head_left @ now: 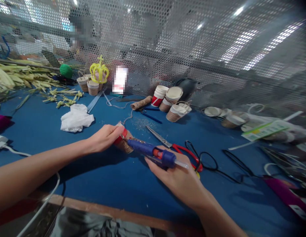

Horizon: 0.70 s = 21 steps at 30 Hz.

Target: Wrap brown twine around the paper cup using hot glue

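Near the middle of the blue table [100,177], my left hand [105,136] is closed on a small cup [125,144] with a red band and twine-like brown wrapping. The cup is tilted, and part of it is hidden by my fingers. My right hand [176,174] is wrapped round a blue glue gun [148,149], with a clear glue stick out of its back end. The gun's nozzle points left and meets the cup's side; whether it touches cannot be made out. Grey twine [131,117] runs from near the cup toward a brown roll [141,103].
Scissors [172,144] with red handles lie just behind my right hand, beside a black cable [217,169]. Several cups [177,112] stand farther back. A white tissue [77,118], a yellow crown [99,73] and dried husks [21,77] are at the left. Perforated metal [148,39] borders the back.
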{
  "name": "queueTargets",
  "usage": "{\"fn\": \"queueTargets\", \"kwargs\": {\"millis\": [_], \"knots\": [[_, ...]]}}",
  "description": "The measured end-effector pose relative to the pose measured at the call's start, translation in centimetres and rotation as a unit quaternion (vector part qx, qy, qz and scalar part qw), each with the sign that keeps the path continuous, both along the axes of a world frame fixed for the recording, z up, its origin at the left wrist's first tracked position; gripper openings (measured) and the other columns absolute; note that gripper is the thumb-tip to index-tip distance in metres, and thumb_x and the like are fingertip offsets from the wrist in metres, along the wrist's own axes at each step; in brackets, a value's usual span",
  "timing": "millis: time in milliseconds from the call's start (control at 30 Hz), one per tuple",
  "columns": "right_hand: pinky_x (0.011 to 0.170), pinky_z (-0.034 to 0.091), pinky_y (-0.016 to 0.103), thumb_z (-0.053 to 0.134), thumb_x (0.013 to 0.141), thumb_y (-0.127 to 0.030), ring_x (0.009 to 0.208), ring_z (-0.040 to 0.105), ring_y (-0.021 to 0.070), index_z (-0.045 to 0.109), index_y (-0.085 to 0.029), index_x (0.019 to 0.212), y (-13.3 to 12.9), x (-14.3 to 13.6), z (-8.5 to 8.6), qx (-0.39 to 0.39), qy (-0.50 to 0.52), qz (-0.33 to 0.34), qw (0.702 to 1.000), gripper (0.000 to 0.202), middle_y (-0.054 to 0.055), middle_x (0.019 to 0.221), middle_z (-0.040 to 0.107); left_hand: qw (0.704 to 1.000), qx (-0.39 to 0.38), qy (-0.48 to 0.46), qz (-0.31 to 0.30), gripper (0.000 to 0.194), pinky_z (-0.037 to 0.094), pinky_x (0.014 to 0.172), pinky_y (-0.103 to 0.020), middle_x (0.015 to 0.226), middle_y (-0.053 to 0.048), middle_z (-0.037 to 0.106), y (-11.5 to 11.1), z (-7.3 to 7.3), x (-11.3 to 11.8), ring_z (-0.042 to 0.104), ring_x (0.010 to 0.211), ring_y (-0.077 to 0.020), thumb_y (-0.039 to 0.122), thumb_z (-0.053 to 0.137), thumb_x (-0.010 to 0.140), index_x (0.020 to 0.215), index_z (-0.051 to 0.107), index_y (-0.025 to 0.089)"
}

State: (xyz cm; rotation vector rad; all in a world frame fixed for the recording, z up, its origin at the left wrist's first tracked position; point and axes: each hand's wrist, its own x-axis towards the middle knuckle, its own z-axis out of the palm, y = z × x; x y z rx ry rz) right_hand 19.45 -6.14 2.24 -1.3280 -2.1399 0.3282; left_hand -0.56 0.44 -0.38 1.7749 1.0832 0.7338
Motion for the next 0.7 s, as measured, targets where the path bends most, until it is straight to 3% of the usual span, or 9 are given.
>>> {"fn": "queueTargets", "kwargs": {"millis": [700], "knots": [[0.051,0.041,0.022,0.052,0.075,-0.019,0.052,0.052,0.0114,0.051,-0.018,0.063,0.19,0.28,-0.25,0.029,-0.016,0.0,0.999,0.012,-0.001,0.058,0.056,1.0,0.012,0.001,-0.018,0.053,0.046,0.063,-0.025,0.072,-0.007,0.066,0.13,-0.22,-0.05,0.056,0.067,-0.0162,0.042,0.026,0.084,0.083,0.066,0.008]]}}
